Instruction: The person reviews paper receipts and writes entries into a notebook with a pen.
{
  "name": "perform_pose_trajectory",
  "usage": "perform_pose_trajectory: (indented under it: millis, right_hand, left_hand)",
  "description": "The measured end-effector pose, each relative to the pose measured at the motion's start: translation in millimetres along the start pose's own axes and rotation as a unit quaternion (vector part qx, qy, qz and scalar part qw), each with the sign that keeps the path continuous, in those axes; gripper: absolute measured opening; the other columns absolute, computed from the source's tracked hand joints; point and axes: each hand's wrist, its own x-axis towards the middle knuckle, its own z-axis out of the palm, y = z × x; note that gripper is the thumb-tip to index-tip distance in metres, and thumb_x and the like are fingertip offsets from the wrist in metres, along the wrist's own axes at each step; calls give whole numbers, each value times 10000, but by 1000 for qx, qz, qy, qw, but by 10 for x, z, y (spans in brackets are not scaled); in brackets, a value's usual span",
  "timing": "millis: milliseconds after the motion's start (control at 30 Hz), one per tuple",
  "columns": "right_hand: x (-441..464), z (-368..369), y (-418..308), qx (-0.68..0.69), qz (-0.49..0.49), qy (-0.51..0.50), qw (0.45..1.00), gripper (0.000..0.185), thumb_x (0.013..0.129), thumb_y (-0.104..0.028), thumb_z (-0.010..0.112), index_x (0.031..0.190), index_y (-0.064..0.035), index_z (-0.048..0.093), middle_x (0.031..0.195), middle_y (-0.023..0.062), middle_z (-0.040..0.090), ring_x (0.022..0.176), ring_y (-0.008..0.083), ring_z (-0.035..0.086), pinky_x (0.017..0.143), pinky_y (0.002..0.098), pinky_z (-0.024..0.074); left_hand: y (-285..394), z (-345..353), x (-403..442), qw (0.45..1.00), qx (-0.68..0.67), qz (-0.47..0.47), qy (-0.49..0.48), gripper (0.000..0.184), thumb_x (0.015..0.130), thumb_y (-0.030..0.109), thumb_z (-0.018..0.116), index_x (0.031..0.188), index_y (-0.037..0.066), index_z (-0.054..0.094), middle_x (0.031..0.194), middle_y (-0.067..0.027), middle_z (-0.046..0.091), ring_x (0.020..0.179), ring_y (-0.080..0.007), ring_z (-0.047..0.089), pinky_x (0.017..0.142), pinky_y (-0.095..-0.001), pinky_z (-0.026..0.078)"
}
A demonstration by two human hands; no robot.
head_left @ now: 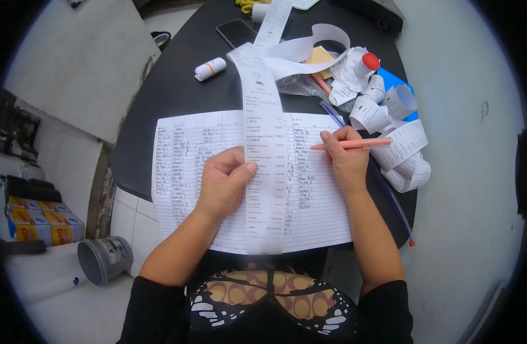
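A lined notebook (326, 221) lies spread at the table's front edge, both pages filled with handwritten lists. Across its middle runs a long printed receipt (263, 200), which stretches up toward the far side of the table. My left hand (224, 180) is closed on the receipt's left edge, thumb on top. Over the right page, my right hand (349, 157) grips a pink pen (355, 143), its tip pointing left close to the written column. Part of both pages is hidden under the receipt and my hands.
Curled receipts (409, 143) pile up at the right, beside a red-capped container (369, 61). A rolled receipt (209, 69) and a phone (236, 33) lie at the back left. A purple stick-like item (389, 195) runs along the right edge. A grey bucket (105, 259) is on the floor.
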Motion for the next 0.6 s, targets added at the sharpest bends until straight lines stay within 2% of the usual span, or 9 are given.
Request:
perform_pose_trajectory:
  millis: [100,400,500,600]
  right_hand:
    - [9,-10,34,12,-5,2,1000,279,789,-158,714,631,-60,505,564,4,537,486,37,427,439,192,309]
    - [-4,-26,5,-7,-20,-10,1000,293,785,-181,725,632,-61,507,563,-3,534,498,40,419,470,196,330]
    - [25,-51,94,-30,-47,-13,998,281,817,-191,713,703,-54,496,556,20,531,448,45,434,402,175,323]
    - [36,-56,115,-23,-48,-18,998,265,811,-174,717,716,-54,500,571,21,537,461,44,442,412,173,331]
  left_hand:
    - [3,13,-2,1000,4,4,-4,68,861,11,565,805,8,604,912,-91,654,826,-121,591,793,-274,468]
    - [-3,0,2,1000,2,4,-6,72,860,19,572,796,15,605,908,-93,658,828,-126,596,796,-273,467]
    - [-1,9,-1,1000,-2,6,-5,70,859,19,574,797,15,607,912,-95,660,826,-127,598,794,-274,469]
    - [4,25,-4,1000,0,7,2,68,857,20,575,798,12,608,917,-100,661,828,-130,600,792,-275,470]
